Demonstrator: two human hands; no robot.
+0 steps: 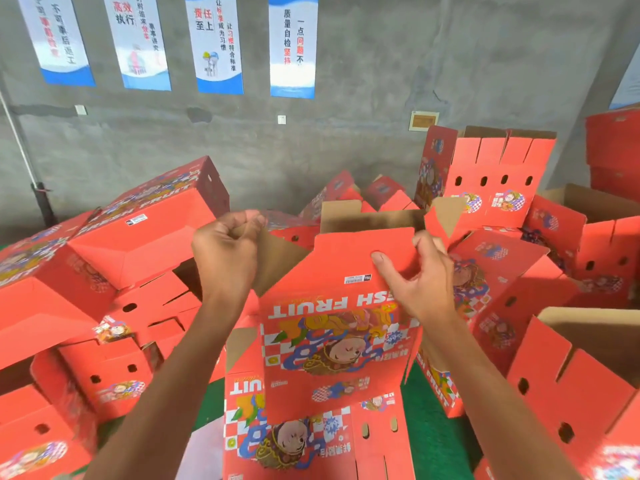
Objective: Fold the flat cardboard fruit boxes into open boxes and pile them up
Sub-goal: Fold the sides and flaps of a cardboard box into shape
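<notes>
1. Concrete wall [363, 140] is seen across the whole background, with four white and blue posters [292, 46] hung along its top
2. Folded red boxes [138, 237] are heaped at the left, several tipped on their sides with brown insides showing
3. More opened boxes [502, 174] are stood and leaned at the right, against the wall and near the frame edge
4. Green floor covering [436, 434] is seen in the gaps between the boxes
5. A flat printed box [294, 445] is laid low in the middle, partly covered by the one being handled
6. The box being folded [332, 323] is held up at the centre, its "FRESH FRUIT" print upside down and its brown flaps raised at the top
7. The left hand [225, 251] is curled tightly, and the top edge of the box's left flap is pinched in its fingers
8. The right hand [415, 275] is closed around the box's upper right corner, with the thumb pressed flat on the red front panel and the fingers hooked behind the edge
</notes>
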